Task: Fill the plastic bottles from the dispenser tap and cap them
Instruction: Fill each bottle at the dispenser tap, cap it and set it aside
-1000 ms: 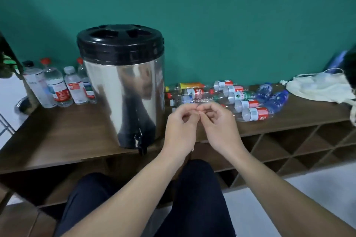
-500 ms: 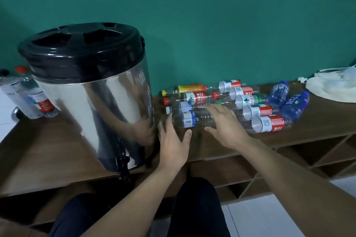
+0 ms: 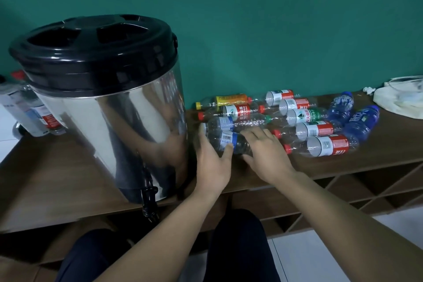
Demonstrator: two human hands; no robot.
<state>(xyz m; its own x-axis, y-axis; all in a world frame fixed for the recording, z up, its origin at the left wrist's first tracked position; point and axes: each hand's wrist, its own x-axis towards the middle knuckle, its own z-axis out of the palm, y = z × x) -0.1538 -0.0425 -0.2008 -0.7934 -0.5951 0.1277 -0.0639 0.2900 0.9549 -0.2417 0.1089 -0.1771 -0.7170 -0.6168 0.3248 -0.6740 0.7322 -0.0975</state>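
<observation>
Since half a second ago my left hand (image 3: 214, 162) has moved up from the shelf (image 3: 68, 185) edge and now curls around the near end of the blue-labelled bottle (image 3: 225, 141), thumb across its label. My right hand (image 3: 263, 151) lies fingers-spread over the bottle's far end. The dispenser (image 3: 103, 107) and its tap (image 3: 150, 201) are just left of my left hand; the other empty bottles (image 3: 318, 130) lie beyond and right of my right hand.

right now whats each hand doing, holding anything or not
Left hand: curled round the cap end of the blue-label bottle lying on the shelf, holding it.
Right hand: resting on the same bottle's body, fingers laid over it; a firm grip cannot be told.
</observation>
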